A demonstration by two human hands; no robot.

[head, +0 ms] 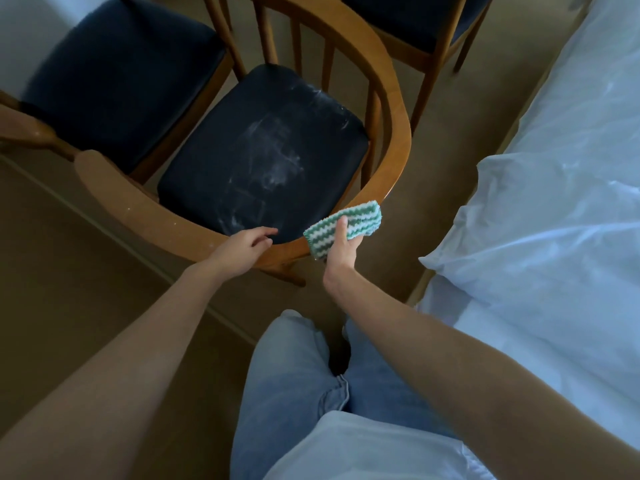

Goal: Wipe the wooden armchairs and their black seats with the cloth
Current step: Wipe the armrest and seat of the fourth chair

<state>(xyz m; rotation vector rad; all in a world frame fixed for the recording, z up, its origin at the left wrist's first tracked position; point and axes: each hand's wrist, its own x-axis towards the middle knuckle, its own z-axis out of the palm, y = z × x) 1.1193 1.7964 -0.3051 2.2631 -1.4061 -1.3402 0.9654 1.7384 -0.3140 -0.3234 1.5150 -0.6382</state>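
Note:
A wooden armchair (394,109) with a curved rail stands in front of me. Its black seat (263,150) carries white dusty smears. My right hand (341,251) grips a folded green-and-white striped cloth (360,221) just beside the rail's near right part. My left hand (244,245) hovers over the near rail with its fingers loosely curled and holds nothing. A second armchair with a dark seat (117,74) stands to the left. A third chair (422,19) stands at the back right.
A bed with white bedding (554,202) runs along the right side, close to the armchair. My legs in light jeans (311,393) fill the lower centre. Beige carpet (69,254) covers the floor on the left.

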